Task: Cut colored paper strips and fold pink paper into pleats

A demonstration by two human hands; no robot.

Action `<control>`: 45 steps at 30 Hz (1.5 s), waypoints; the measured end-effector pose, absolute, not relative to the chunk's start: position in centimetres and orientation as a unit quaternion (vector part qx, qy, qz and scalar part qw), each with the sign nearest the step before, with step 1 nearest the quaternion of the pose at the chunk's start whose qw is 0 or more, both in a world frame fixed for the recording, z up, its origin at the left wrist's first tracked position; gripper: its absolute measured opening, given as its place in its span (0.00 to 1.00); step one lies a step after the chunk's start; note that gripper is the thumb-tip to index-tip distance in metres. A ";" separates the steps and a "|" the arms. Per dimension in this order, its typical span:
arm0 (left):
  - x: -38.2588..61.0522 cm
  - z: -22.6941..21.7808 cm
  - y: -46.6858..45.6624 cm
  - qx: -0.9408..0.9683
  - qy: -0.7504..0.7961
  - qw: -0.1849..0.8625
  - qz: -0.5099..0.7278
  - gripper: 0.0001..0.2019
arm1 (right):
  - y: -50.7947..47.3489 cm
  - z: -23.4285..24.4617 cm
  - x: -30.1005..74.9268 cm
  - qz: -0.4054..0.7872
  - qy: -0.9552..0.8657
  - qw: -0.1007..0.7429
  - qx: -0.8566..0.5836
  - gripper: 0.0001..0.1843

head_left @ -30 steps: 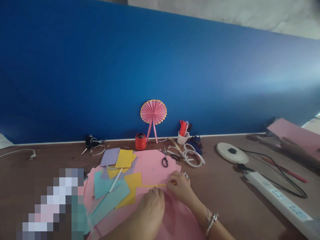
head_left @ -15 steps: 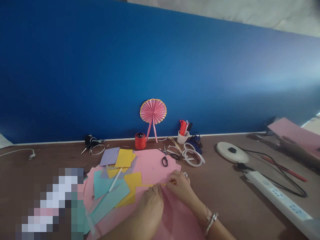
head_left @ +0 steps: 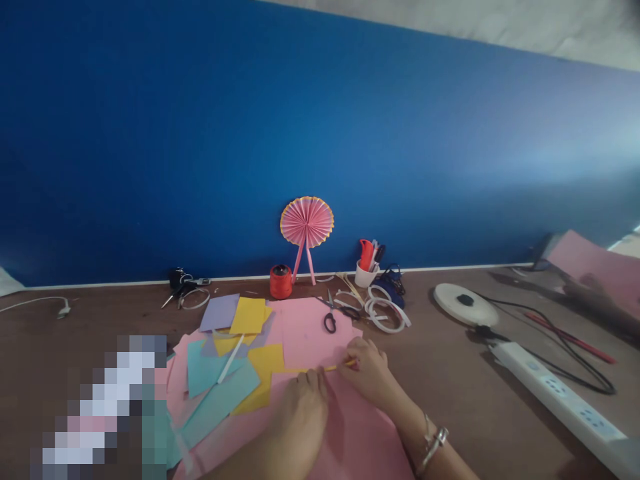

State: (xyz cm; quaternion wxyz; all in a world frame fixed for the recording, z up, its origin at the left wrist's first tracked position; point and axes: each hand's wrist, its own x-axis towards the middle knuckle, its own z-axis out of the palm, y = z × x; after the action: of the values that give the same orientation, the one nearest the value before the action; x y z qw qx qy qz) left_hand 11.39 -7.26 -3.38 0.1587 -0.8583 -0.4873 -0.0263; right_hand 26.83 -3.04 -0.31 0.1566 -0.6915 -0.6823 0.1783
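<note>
A large pink paper sheet (head_left: 360, 433) lies under both hands, with a narrow yellow paper strip (head_left: 330, 367) along its far edge. My left hand (head_left: 303, 410) is closed, its fingertips pressed down on the sheet at that edge, by the strip. My right hand (head_left: 367, 373) pinches the strip farther right, thumb against fingers. Black-handled scissors (head_left: 329, 323) rest on pink paper beyond the hands. Left of my left hand lie yellow paper (head_left: 265, 365), teal sheets (head_left: 225, 397), a purple piece (head_left: 220, 313) and a white strip (head_left: 231, 360).
Against the blue partition (head_left: 200, 133) stands a pink pleated paper fan (head_left: 307, 223), by a red round container (head_left: 281, 283) and a white cup (head_left: 367, 274) of pens. White tape coils (head_left: 387, 317) lie nearby. To the right are a power strip (head_left: 560, 393) and pink paper (head_left: 595, 267) beside a blurred hand.
My right hand has slid a little to the right along the yellow strip, and more of the strip shows between my hands. The pink paper at far right has shifted slightly.
</note>
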 end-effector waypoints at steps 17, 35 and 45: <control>11.1 -4.8 -7.1 -0.853 -0.467 0.227 -0.049 0.20 | -2.8 -0.3 29.2 0.162 -0.666 0.090 -0.723 0.06; 11.3 -4.8 -7.4 -0.844 -0.492 0.208 -0.057 0.17 | -2.6 -0.9 29.2 0.159 -0.660 0.087 -0.729 0.05; 11.2 -4.9 -7.3 -0.843 -0.486 0.218 -0.074 0.17 | -2.8 -0.2 28.7 0.144 -0.664 0.060 -0.731 0.05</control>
State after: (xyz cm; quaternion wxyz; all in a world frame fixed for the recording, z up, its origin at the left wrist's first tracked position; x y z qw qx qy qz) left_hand 11.18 -7.32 -4.88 0.2184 -0.8431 -0.4857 -0.0744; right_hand 28.66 -2.78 -0.15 0.0600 -0.7310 -0.6643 0.1438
